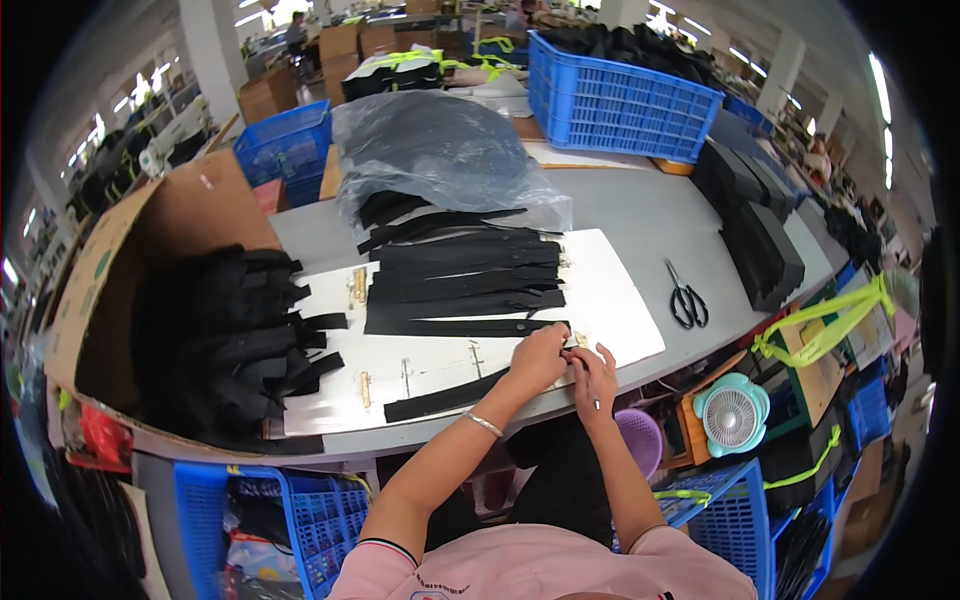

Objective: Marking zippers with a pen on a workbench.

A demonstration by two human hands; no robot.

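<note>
On a white board [612, 285] at the table's front edge lies a black fabric strip [440, 401], slanting up to the right toward my hands. My left hand [540, 358], with a bracelet at its wrist, is closed over the strip's right end. Close against it, my right hand [595, 380] has its fingers bent around a slim pen-like tool [597, 404], of which only a pale end shows. The fingertips meet at the strip's end and hide what lies between them. Just beyond, several black strips [465, 280] are laid side by side.
At left an open cardboard box [215, 190] holds a heap of black strips [235, 340]. Black-handled scissors [686, 300] lie right of the board, near black blocks [760, 255]. A plastic-wrapped bundle [430, 145] and a blue crate [625, 100] stand behind. A small fan [733, 417] is at lower right.
</note>
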